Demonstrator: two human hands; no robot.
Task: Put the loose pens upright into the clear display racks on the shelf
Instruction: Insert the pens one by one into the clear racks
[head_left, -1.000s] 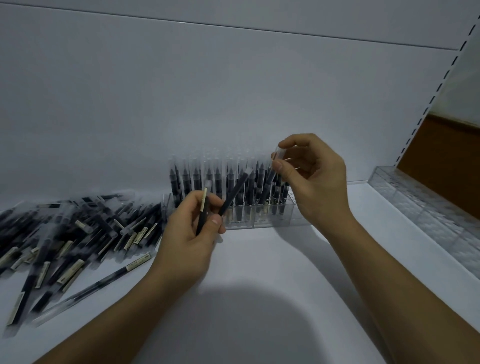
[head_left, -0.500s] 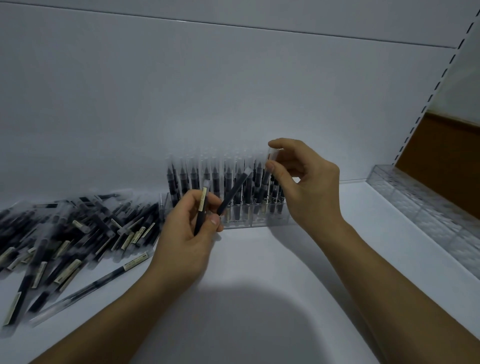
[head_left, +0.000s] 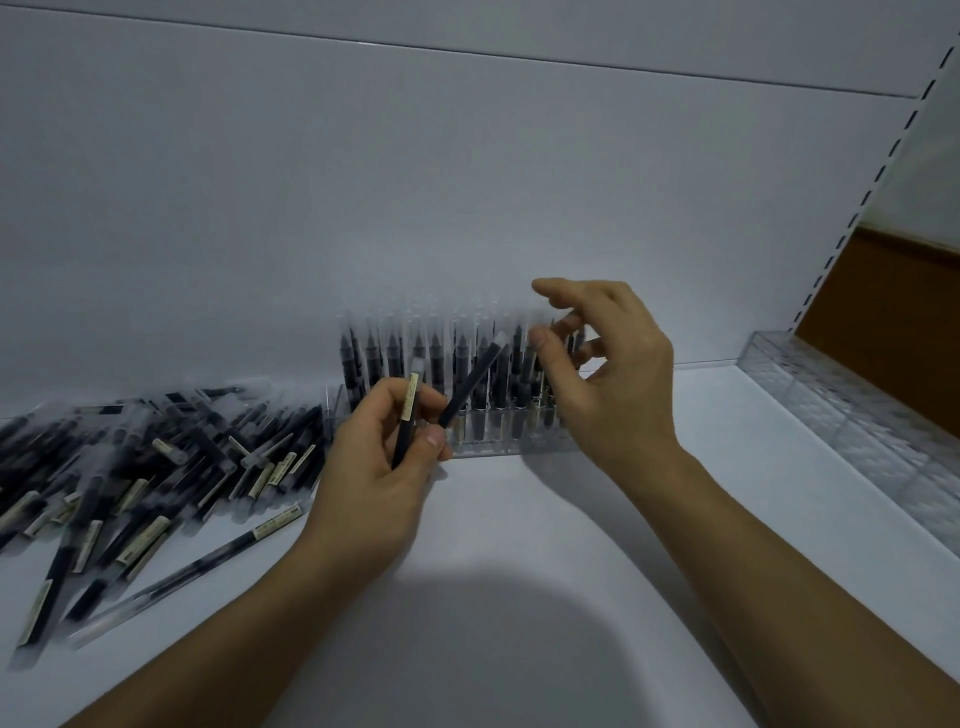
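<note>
While your left hand pinches two pens, your right hand hovers open-fingered.
Both pens fan upward just in front of the clear rack of upright pens at the back of the white shelf. Your right fingers are spread beside the rack's right end. A heap of loose pens lies to the left; another clear rack sits far right.

No text can be read anywhere. The cream labels on the loose pens carry print (too small and blurred to read).
</note>
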